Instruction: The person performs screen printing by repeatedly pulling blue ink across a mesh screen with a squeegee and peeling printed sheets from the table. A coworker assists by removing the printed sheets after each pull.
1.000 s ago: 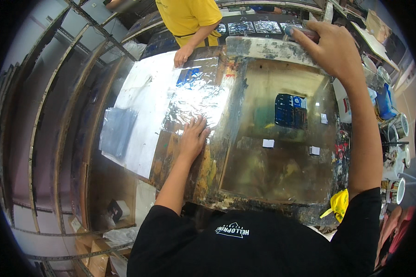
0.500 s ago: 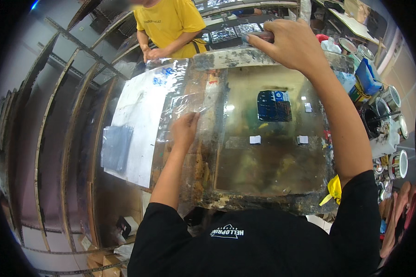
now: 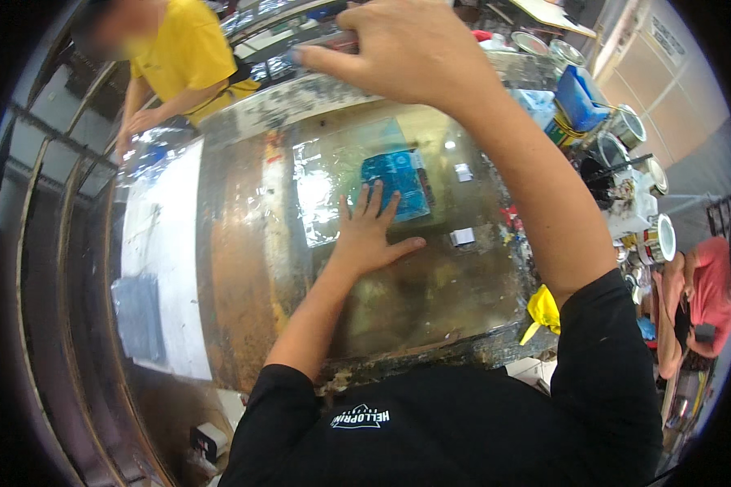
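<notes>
My left hand lies flat with its fingers spread on a clear plastic sheet, which shines with glare. Part of the sheet covers a blue printed rectangle on the glossy, yellowish see-through panel of the worktable. The fingertips reach the rectangle's near left side. Raised at the far edge, my right hand has its fingers curled round a brown wooden bar, mostly hidden behind the hand. Small white tabs sit on the panel to the right of the sheet.
Left of the panel, a stack of clear plastic sheets rests on white paper. A person in yellow stands at the far left. Paint cans crowd the right side, with a yellow cloth at the near right corner.
My left hand has moved right, from the brown board onto the panel, and opened flat with the plastic sheet under it. The sheet now partly covers the blue rectangle. The view has shifted right.
</notes>
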`<action>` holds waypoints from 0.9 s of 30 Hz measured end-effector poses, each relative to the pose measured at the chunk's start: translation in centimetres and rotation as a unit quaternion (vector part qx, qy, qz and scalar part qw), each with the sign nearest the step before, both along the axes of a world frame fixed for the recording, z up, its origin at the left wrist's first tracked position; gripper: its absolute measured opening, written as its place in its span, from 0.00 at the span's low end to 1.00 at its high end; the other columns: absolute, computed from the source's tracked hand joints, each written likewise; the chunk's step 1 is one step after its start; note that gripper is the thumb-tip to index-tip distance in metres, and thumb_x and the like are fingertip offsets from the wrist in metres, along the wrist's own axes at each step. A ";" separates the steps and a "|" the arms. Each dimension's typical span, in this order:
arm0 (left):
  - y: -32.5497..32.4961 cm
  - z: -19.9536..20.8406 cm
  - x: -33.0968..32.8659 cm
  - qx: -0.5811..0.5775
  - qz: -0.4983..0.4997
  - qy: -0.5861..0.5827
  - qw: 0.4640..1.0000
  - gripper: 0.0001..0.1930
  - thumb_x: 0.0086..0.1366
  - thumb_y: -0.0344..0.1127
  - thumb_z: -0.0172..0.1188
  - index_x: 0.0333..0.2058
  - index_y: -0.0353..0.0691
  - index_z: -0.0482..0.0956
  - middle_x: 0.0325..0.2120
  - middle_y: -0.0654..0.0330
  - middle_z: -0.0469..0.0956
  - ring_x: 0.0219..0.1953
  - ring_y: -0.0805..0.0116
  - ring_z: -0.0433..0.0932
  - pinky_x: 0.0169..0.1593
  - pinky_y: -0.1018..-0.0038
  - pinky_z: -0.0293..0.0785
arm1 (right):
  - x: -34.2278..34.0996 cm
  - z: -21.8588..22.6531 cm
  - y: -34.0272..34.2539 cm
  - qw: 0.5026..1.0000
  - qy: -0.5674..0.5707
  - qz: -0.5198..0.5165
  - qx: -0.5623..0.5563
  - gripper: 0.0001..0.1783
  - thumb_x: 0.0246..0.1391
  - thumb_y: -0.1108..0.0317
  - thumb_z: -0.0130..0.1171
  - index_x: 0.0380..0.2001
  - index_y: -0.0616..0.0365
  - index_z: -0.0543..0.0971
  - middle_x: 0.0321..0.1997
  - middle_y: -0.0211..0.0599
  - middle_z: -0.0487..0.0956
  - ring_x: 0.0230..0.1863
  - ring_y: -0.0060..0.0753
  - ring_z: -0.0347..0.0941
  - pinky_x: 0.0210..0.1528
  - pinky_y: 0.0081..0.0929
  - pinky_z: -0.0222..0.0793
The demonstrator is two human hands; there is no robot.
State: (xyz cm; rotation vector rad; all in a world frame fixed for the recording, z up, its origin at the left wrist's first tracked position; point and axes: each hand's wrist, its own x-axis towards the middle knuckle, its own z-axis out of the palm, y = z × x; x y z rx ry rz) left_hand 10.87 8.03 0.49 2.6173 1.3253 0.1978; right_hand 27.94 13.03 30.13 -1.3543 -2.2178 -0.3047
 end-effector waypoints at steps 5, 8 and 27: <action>-2.8 0.0 6.2 0.016 -0.015 -0.027 0.999 0.61 0.58 0.86 0.51 0.77 0.43 0.61 0.79 0.40 0.49 0.80 0.36 0.45 0.77 0.32 0.31 | 0.5 -0.6 0.7 1.000 -0.020 -0.013 0.010 0.43 0.66 0.34 0.50 0.17 0.66 0.83 0.17 0.51 0.79 0.23 0.52 0.78 0.39 0.49 0.71; -4.1 0.3 6.9 0.017 -0.029 -0.032 0.999 0.63 0.57 0.88 0.50 0.76 0.42 0.62 0.78 0.39 0.52 0.80 0.35 0.47 0.77 0.32 0.32 | 0.6 -1.3 1.6 0.999 0.002 0.020 0.031 0.43 0.66 0.34 0.50 0.18 0.65 0.84 0.19 0.51 0.81 0.27 0.52 0.79 0.40 0.49 0.70; -3.5 13.7 -9.0 -0.118 0.217 -0.636 0.731 0.26 0.59 0.27 0.77 0.56 0.31 0.80 0.43 0.55 0.87 0.46 0.67 0.85 0.54 0.69 0.81 | 0.5 -8.8 -3.4 0.999 -0.021 0.010 0.041 0.34 0.60 0.34 0.58 0.41 0.60 0.84 0.35 0.50 0.86 0.41 0.54 0.83 0.45 0.50 0.73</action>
